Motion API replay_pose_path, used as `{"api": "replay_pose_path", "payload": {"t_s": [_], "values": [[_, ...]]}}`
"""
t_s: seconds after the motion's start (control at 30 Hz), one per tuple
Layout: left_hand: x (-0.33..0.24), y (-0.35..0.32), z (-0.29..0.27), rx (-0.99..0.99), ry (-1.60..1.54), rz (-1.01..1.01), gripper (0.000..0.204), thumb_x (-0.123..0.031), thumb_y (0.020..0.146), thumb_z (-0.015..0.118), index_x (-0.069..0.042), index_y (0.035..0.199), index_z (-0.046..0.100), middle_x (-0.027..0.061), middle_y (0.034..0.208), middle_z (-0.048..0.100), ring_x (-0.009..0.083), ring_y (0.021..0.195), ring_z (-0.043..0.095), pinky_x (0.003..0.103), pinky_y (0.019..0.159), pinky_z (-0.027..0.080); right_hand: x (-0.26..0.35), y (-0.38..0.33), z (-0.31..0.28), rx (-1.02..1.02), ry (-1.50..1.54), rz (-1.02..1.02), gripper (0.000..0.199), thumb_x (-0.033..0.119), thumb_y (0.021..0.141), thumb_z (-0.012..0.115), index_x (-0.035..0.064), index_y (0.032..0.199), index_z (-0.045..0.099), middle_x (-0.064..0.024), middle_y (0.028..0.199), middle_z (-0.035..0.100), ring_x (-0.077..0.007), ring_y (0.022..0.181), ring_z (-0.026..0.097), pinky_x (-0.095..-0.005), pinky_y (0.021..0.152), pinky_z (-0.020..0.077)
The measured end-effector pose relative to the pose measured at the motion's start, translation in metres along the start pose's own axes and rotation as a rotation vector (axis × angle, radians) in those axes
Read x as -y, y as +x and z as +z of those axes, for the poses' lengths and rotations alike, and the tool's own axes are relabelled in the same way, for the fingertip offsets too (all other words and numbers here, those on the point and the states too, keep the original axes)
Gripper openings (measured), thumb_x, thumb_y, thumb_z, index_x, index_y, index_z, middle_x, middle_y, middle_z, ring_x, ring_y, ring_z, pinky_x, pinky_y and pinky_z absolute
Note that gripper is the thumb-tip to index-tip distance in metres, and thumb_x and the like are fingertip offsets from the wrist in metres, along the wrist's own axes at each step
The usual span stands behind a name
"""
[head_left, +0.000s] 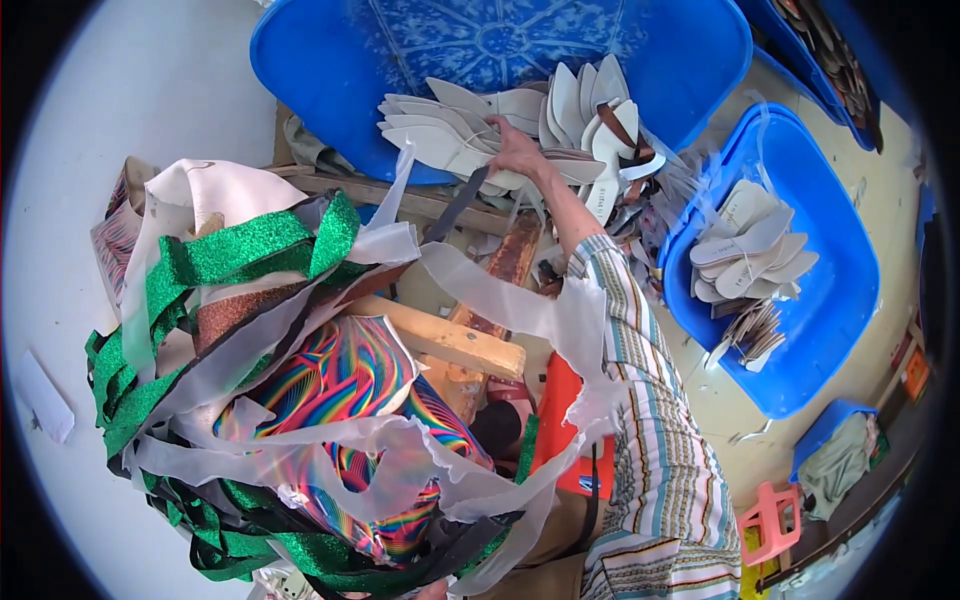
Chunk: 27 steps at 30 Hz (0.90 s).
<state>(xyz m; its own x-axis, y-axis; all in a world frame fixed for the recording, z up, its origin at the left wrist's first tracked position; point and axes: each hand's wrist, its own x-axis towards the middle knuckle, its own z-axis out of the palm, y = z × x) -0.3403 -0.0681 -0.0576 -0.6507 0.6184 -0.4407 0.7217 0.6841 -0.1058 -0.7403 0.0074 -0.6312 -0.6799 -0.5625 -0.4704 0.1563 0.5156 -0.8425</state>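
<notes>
My right hand (517,152) reaches to the far middle, into a big blue tub (300,60). Its fingers close around light-coloured shoe insoles (440,140), bunched in fanned stacks there. Only a sliver of my left hand (432,591) shows at the bottom edge, beneath a tangled heap of scraps; its fingers are hidden. The heap holds glittery green strips (240,250), rainbow-patterned material (345,375) and torn translucent white sheeting (500,290). Some of the sheeting hangs against my right sleeve.
A second blue tub (845,290) at right holds more insoles (750,240). Wooden bars (440,335) lie under the scraps, beside a red item (560,420). A pink plastic stool (770,525) stands lower right. Clear plastic ties (690,200) lie between the tubs. A white wall rises at left.
</notes>
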Motion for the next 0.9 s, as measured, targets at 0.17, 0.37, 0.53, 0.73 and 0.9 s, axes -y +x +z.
{"api": "replay_pose_path", "payload": {"t_s": [0.17,0.37,0.53,0.73,0.9], "values": [[-0.006,-0.012,-0.004,0.066,-0.168,-0.101,0.036,-0.036,0.098,0.048,-0.011,0.124,0.05,0.0102,0.133,0.052,0.0221,0.121,0.052,0.047,0.095,0.043,0.008,0.011,0.007,0.058,0.198,0.0,0.108,0.021,0.049,0.088,0.013,0.145,0.04,-0.0175,0.134,0.056,-0.0357,0.127,0.051,-0.0457,0.102,0.0393],[-0.01,-0.018,0.002,0.104,-0.407,-0.19,0.036,-0.036,0.098,0.049,-0.011,0.125,0.05,0.01,0.131,0.053,0.0218,0.118,0.053,0.045,0.095,0.042,0.001,0.02,-0.004,0.164,0.391,0.14,0.104,0.004,0.053,0.079,0.0078,0.148,0.04,-0.0161,0.143,0.05,-0.0315,0.131,0.048,-0.038,0.103,0.0401],[-0.018,-0.026,0.001,0.153,-0.598,-0.281,0.037,-0.036,0.098,0.05,-0.011,0.125,0.051,0.0098,0.128,0.054,0.0215,0.116,0.053,0.043,0.095,0.042,0.021,0.015,-0.011,0.154,0.464,0.249,0.102,-0.009,0.052,0.065,0.0032,0.149,0.037,-0.0165,0.146,0.048,-0.0301,0.131,0.047,-0.0368,0.101,0.0409],[-0.03,-0.035,0.0,0.203,-0.827,-0.391,0.038,-0.036,0.098,0.051,-0.01,0.126,0.051,0.0096,0.125,0.055,0.0211,0.114,0.054,0.04,0.095,0.042,0.018,0.018,-0.011,0.199,0.518,0.205,0.102,-0.01,0.05,0.058,0.0012,0.149,0.037,-0.0179,0.146,0.046,-0.0289,0.131,0.047,-0.0365,0.098,0.042],[-0.038,-0.042,0.0,0.243,-1.019,-0.483,0.038,-0.035,0.098,0.052,-0.01,0.126,0.052,0.0094,0.123,0.056,0.0208,0.112,0.054,0.038,0.094,0.042,0.005,0.026,-0.005,0.211,0.522,0.191,0.101,-0.009,0.051,0.059,0.0017,0.149,0.037,-0.0186,0.146,0.044,-0.0242,0.123,0.051,-0.0314,0.094,0.0425]]}}
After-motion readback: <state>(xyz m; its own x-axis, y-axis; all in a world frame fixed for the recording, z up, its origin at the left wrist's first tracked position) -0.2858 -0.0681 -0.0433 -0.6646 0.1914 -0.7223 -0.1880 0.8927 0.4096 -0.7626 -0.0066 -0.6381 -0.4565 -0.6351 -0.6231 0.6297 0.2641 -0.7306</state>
